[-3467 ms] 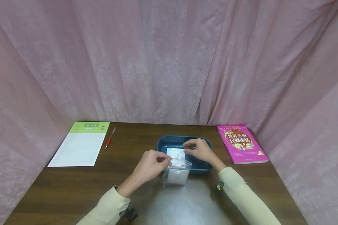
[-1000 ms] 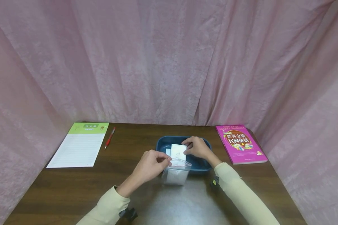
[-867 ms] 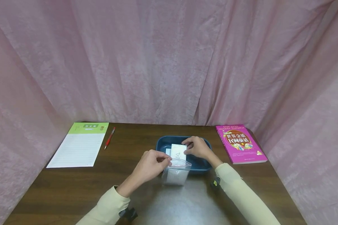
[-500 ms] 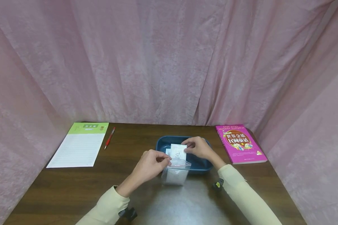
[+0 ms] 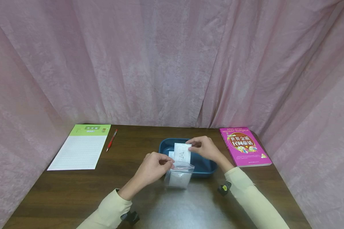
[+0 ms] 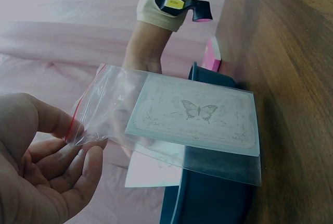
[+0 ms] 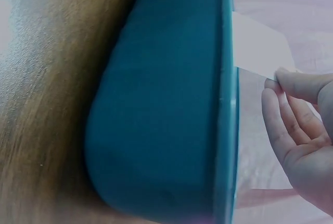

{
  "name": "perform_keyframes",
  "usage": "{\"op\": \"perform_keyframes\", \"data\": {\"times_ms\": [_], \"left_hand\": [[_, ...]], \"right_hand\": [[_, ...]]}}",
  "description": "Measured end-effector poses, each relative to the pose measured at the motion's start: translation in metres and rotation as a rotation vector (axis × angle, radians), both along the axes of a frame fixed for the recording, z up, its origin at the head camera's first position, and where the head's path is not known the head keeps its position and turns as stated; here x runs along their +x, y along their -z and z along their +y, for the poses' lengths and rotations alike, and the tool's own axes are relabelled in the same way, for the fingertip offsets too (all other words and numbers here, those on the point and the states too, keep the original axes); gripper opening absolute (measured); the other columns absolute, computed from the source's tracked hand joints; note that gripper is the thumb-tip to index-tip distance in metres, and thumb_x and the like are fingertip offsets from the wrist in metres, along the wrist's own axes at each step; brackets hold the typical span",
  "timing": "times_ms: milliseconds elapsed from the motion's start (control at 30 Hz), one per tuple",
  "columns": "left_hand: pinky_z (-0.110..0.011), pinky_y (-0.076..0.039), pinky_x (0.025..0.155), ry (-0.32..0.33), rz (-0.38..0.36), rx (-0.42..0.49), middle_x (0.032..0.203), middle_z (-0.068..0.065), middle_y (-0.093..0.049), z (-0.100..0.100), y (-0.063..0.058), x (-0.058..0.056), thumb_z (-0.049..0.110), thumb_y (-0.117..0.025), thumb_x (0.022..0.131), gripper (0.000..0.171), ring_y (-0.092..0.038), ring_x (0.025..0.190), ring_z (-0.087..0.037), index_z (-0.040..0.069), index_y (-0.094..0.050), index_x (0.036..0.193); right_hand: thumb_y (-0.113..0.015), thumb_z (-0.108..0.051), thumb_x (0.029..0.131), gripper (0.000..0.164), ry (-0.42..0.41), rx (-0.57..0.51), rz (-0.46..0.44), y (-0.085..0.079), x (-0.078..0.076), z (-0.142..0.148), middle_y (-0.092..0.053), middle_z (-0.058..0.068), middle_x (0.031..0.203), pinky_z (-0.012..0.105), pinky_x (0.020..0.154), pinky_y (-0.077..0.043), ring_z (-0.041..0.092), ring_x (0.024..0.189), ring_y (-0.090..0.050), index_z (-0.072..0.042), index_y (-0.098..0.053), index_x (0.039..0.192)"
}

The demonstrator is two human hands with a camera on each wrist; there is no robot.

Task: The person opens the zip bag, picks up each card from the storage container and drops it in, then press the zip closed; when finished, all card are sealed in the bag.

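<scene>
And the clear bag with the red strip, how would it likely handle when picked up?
The clear bag is probably floppy near its mouth, where the plastic wrinkles. Further down it may stay flatter, since the butterfly card inside looks flat. It seems likely light, the film being thin enough to see through.

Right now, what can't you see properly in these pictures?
Head view: the inside of the blue tray, partly hidden by the white card and right hand.
Head view: smallest print on the pink book, too tiny.
Left wrist view: part of the left hand, cut off by the left edge.
</scene>
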State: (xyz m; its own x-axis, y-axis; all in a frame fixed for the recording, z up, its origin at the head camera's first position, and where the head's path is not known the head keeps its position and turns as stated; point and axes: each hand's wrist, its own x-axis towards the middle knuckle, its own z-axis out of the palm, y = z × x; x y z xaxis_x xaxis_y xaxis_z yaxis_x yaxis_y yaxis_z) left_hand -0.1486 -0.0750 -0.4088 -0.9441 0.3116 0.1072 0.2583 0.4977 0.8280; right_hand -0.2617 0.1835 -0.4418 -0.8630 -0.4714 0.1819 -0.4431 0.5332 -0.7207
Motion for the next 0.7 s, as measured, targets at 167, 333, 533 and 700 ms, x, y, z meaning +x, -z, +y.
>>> {"op": "perform_keyframes", "data": {"times_ms": [167, 333, 533, 700], "left_hand": [[-0.026, -0.044, 0.048, 0.006, 0.004, -0.002, 0.084, 0.003, -0.077, 0.0, 0.0, 0.0, 0.013, -0.066, 0.097, 0.017, -0.062, 0.067, -0.011, 0.005, -0.08, 0.102], [-0.026, -0.045, 0.048, 0.004, -0.004, -0.001, 0.084, 0.004, -0.076, 0.0, 0.0, 0.0, 0.014, -0.066, 0.097, 0.017, -0.061, 0.067, -0.011, 0.005, -0.08, 0.102], [-0.027, -0.045, 0.048, 0.002, -0.005, 0.003, 0.083, 0.003, -0.076, 0.0, 0.0, 0.0, 0.014, -0.066, 0.097, 0.017, -0.061, 0.066, -0.012, 0.006, -0.08, 0.101], [-0.027, -0.045, 0.049, 0.004, -0.01, 0.006, 0.085, 0.001, -0.077, -0.001, -0.001, 0.0, 0.014, -0.066, 0.097, 0.017, -0.062, 0.068, -0.012, 0.005, -0.08, 0.102]], "right_hand": [[-0.078, -0.008, 0.09, 0.021, 0.02, -0.004, 0.019, -0.008, 0.005, -0.001, -0.077, 0.005, 0.098, 0.035, 0.075, -0.06, 0.017, 0.085, -0.071, -0.01, -0.079, 0.111], [-0.078, -0.01, 0.09, 0.022, 0.034, -0.004, 0.049, -0.019, 0.011, -0.001, -0.077, 0.006, 0.099, 0.035, 0.075, -0.06, 0.018, 0.085, -0.071, -0.011, -0.078, 0.112], [-0.078, -0.01, 0.09, 0.022, 0.036, -0.032, 0.061, -0.032, 0.017, 0.0, -0.077, 0.005, 0.098, 0.03, 0.07, -0.059, 0.015, 0.08, -0.069, -0.013, -0.078, 0.113], [-0.078, -0.012, 0.09, 0.021, 0.032, -0.059, 0.08, -0.041, 0.022, 0.0, -0.077, 0.004, 0.099, 0.029, 0.068, -0.058, 0.014, 0.077, -0.068, -0.013, -0.079, 0.112]]}}
